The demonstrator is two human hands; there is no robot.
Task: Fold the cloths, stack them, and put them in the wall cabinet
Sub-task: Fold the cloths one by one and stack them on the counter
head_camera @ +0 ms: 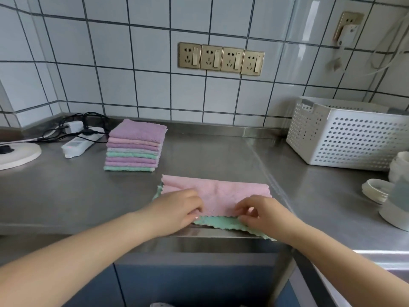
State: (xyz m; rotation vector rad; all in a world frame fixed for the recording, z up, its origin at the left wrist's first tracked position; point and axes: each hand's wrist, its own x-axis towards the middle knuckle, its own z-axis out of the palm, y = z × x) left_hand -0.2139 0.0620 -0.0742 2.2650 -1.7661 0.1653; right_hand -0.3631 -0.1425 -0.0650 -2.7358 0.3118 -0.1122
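Note:
A two-sided cloth (218,194), pink on one face and green on the other, lies at the front edge of the steel counter (66,191). Its pink half is folded over toward me, and a green strip (221,222) shows along the near edge. My left hand (179,209) pinches the pink edge at the left. My right hand (259,212) pinches the same edge at the right. A stack of several folded cloths (135,147), purple, pink and green, stands on the counter behind and to the left. The wall cabinet is out of view.
A white perforated basket (345,138) stands at the back right. White cups and lids (394,191) sit at the right edge. A power strip with black cables (79,140) and a round white board (17,156) lie at the left. Wall sockets (221,58) are above.

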